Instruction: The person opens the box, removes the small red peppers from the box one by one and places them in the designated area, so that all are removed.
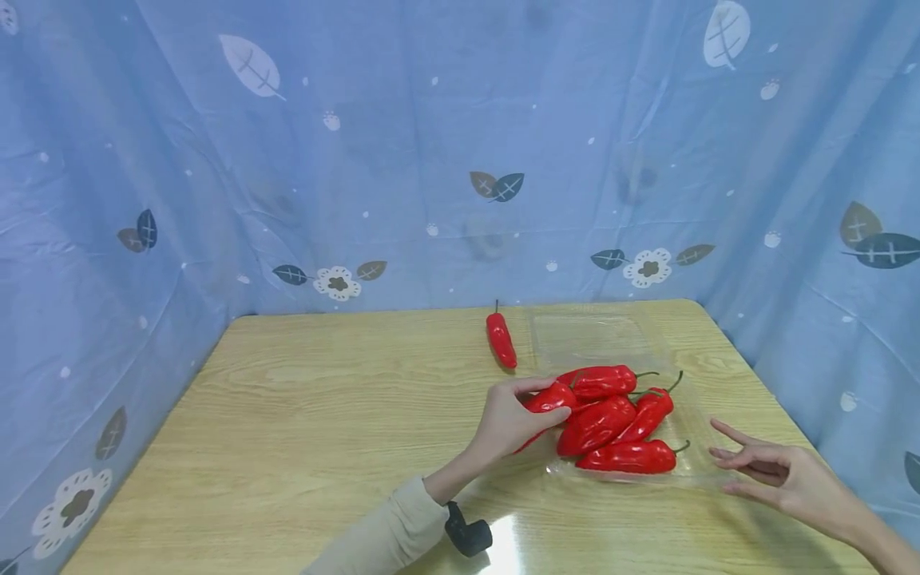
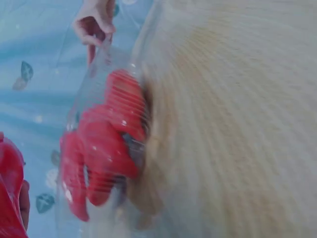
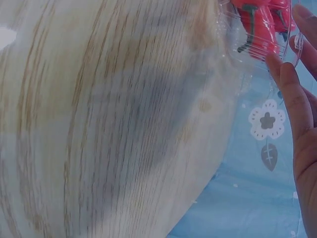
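Note:
My left hand (image 1: 503,419) grips a red chili pepper (image 1: 552,398) between thumb and fingers, over the left side of a clear plastic container (image 1: 697,463). Several more red peppers with green stems lie in that container, among them a pepper (image 1: 632,458) along its near side. In the left wrist view the held pepper (image 2: 9,191) fills the lower left corner. At the container's right edge, my right hand (image 1: 798,479) holds the rim lightly, thumb and fingers spread about it. The right wrist view shows its fingers (image 3: 294,99) against the clear wall.
Another red pepper (image 1: 501,340) lies on the wooden table (image 1: 323,415), left of the container's clear lid (image 1: 589,339). A black curved object (image 1: 469,533) shows beside the left sleeve. Blue patterned curtains (image 1: 431,160) hang around the table's back and sides.

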### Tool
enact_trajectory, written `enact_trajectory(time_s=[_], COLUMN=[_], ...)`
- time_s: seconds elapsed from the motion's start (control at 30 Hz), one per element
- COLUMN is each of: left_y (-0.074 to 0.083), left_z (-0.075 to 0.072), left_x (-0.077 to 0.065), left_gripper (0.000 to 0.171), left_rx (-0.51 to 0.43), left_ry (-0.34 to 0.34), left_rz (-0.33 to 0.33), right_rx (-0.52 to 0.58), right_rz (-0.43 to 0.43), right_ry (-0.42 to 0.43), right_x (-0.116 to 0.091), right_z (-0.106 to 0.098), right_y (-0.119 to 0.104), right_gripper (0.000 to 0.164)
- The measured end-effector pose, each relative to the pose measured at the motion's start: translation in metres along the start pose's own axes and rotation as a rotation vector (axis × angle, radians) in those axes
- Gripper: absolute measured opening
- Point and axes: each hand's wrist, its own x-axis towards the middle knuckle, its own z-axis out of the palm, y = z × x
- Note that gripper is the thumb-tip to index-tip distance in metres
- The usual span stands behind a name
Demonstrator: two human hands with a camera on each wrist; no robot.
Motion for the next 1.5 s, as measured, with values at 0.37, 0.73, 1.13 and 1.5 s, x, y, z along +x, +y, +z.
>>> enact_trajectory(time_s=[0.37,0.73,1.13,1.5], left_y=[-0.016,-0.029,-0.042,-0.050], left_z=[-0.018,-0.032,-0.007,0.013], left_x=[-0.020,-0.013,-0.014,-0.001], left_gripper=[0.038,0.048,0.051,0.052], left_rx=[-0.066,-0.182,-0.260,-0.216], left_ry=[0.149,0.415,0.584,0.668], left_rz=[-0.115,-0.218,-0.406,-0.376], right_rx=[0.023,0.072,0.054,0.047], right_rz=[0.026,-0.010,0.019,0.004], right_ry=[-0.002,0.000,0.004,-0.001], right_x=[-0.008,-0.012,-0.012,-0.012], right_z=[-0.005,-0.005,-0.004,-0.003], right_y=[0.005,0.006,0.005,0.007], right_gripper=[0.030,0.033,0.030,0.031])
